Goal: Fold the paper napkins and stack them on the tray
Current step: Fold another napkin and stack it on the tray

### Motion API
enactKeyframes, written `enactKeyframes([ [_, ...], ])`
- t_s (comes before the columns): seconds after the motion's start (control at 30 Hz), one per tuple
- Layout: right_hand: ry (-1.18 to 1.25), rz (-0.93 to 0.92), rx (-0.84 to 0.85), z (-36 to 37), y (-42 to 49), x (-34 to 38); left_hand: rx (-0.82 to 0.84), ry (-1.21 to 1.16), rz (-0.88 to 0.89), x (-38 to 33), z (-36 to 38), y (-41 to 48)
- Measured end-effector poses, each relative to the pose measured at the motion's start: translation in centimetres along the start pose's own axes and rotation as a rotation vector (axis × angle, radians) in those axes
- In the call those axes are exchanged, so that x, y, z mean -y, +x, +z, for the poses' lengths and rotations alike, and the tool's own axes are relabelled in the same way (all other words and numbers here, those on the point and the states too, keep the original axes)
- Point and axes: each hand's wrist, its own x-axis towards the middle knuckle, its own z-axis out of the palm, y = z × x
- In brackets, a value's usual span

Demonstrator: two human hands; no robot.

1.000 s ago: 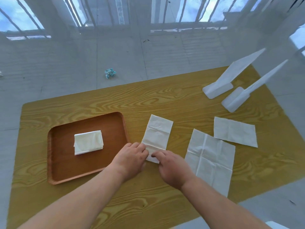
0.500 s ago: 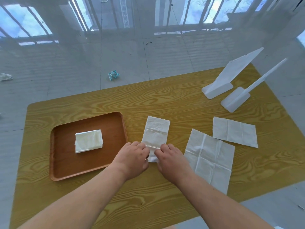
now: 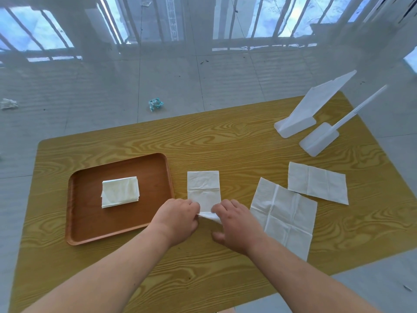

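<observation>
A half-folded white napkin strip (image 3: 203, 188) lies on the wooden table just right of the brown tray (image 3: 90, 227). My left hand (image 3: 178, 219) and my right hand (image 3: 234, 224) each pinch a near corner of the strip, and its near edge is lifted off the table. A folded napkin (image 3: 120, 192) rests in the middle of the tray. An unfolded napkin (image 3: 284, 214) lies to the right of my right hand. Another napkin (image 3: 318, 182), folded in half, lies beyond it.
Two white plastic stands (image 3: 295, 125) (image 3: 320, 141) lean at the table's far right. A crumpled blue-white wrapper (image 3: 155, 104) lies on the floor behind the table. The table edge (image 3: 158, 118) runs across the back.
The napkin strip has been turned straight, square to me. Both hands have taken hold of its near corners and begun lifting that edge.
</observation>
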Motion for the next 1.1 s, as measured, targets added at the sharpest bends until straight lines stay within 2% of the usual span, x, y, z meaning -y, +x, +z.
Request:
enactKeyframes([
  [0.13, 0.046, 0.096, -0.065, -1.0, 1.3, 0.3, -0.040, -0.097, -0.073, 0.3, -0.5, 0.5],
  [0.23, 0.198, 0.195, -0.260, -1.2, 2.0, 0.2, -0.214, -0.162, -0.161, 0.9, -0.8, 0.6],
  [0.3, 0.217, 0.237, -0.392, -1.2, 2.1, 0.3, -0.319, -0.153, -0.220, 1.2, -0.8, 0.6],
  [0.37, 0.173, 0.180, -0.442, -1.1, 1.9, 0.3, -0.323, -0.077, -0.160, 1.2, -0.6, 0.5],
  [0.47, 0.060, 0.014, -0.300, -0.6, 1.4, 0.6, -0.172, 0.088, 0.021, 0.7, 0.1, 0.6],
  [0.6, -0.029, -0.075, -0.128, 0.3, 1.1, 1.0, -0.043, 0.199, 0.083, 0.4, 0.7, 0.9],
  [0.83, 0.000, -0.015, -0.099, -0.2, 1.5, 1.0, -0.064, 0.236, 0.105, 0.2, 0.2, 1.7],
  [1.0, -0.053, 0.115, -0.148, -0.8, 1.7, 0.5, -0.130, 0.026, 0.035, 0.3, -0.3, 1.5],
  [1.1, 0.013, 0.133, -0.181, -1.5, 2.1, 0.0, -0.100, -0.057, 0.008, 0.9, -0.7, 1.2],
])
